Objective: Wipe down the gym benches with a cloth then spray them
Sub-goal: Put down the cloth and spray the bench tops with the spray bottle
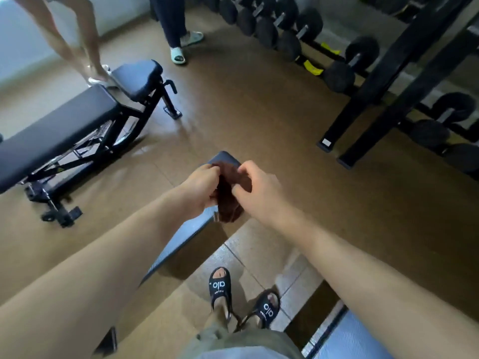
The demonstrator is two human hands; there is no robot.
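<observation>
A dark brown cloth (pixel 228 193) hangs bunched between my two hands in the middle of the view. My left hand (pixel 201 189) grips its left side and my right hand (pixel 259 191) pinches its right side. Right under the cloth runs a dark padded bench (pixel 186 234), mostly covered by my left forearm. A second black padded bench (pixel 59 130) with a raised seat pad stands at the left on a black frame. No spray bottle is in view.
A dumbbell rack (pixel 298 35) lines the back right, with black rack uprights (pixel 388 81) slanting down to the floor. Two people's legs (pixel 77 42) stand at the back left near the far bench. A blue-grey pad (pixel 355 338) shows at the bottom right. My sandalled feet (pixel 243 296) are below.
</observation>
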